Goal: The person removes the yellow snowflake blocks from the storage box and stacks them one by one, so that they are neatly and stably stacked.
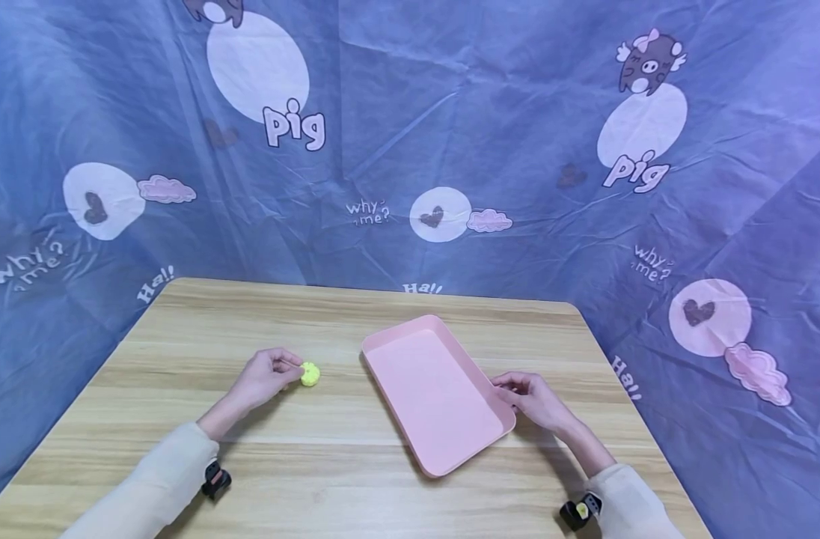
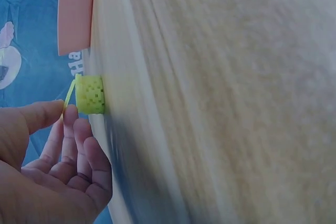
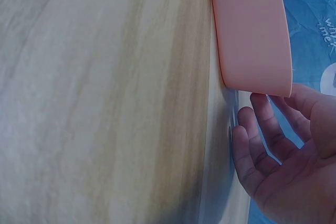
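A small yellow-green basket [image 2: 91, 95] with a woven-looking wall sits low on the wooden table, left of the tray. My left hand [image 1: 275, 372] pinches its thin handle [image 2: 69, 98] between thumb and forefinger, the other fingers loosely bent beside it. In the head view the basket [image 1: 310, 374] shows just past the fingertips. A shallow pink tray [image 1: 439, 400] lies at an angle on the table. At its right side my right hand [image 1: 533, 398] grips the wall, thumb over the rim and fingers against the outside. The right wrist view shows the tray's outer wall [image 3: 254, 35] above those fingers.
The light wooden table [image 1: 302, 479] ends at a blue cloth [image 1: 396, 135] printed with pigs and words, which hangs behind and on both sides. Each wrist wears a small black device, one on the left [image 1: 215, 479] and one on the right [image 1: 580, 511].
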The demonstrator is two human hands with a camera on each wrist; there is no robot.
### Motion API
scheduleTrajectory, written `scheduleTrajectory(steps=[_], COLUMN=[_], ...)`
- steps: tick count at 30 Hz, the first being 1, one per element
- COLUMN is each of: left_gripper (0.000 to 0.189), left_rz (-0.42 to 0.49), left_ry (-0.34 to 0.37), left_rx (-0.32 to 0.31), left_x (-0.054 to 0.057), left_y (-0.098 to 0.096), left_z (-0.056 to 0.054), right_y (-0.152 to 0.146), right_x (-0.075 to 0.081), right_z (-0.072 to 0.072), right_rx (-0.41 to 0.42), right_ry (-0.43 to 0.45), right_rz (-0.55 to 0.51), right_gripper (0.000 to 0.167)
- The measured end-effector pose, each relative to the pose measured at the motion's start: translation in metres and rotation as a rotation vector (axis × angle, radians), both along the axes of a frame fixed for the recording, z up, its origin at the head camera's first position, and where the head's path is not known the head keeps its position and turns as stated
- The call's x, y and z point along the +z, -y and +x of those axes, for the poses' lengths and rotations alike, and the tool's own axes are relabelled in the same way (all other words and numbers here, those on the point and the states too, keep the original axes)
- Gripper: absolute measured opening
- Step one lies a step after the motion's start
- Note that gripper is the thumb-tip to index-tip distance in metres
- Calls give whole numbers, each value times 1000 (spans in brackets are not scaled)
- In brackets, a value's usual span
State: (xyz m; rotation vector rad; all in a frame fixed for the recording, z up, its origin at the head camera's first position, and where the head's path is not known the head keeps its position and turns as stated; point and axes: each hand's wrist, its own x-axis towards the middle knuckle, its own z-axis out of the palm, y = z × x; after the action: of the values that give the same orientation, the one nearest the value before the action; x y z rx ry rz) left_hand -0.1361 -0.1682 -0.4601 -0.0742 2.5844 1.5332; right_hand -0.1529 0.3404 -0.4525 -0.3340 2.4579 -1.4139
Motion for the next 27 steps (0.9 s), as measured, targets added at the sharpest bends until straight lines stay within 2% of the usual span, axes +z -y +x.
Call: scheduleTrajectory(steps=[5, 27], left_gripper=[22, 23], left_rz=[-10, -40], left_ry=[27, 25], left_rx=[17, 4], left_x=[-3, -6], left_y=[1, -1], left_z=[0, 0], right_y=[0, 2], right_x=[0, 0], right_z=[1, 0], right_rx=[2, -13], right_ry=[1, 12], right_rz=[-2, -4], right_gripper=[29, 29])
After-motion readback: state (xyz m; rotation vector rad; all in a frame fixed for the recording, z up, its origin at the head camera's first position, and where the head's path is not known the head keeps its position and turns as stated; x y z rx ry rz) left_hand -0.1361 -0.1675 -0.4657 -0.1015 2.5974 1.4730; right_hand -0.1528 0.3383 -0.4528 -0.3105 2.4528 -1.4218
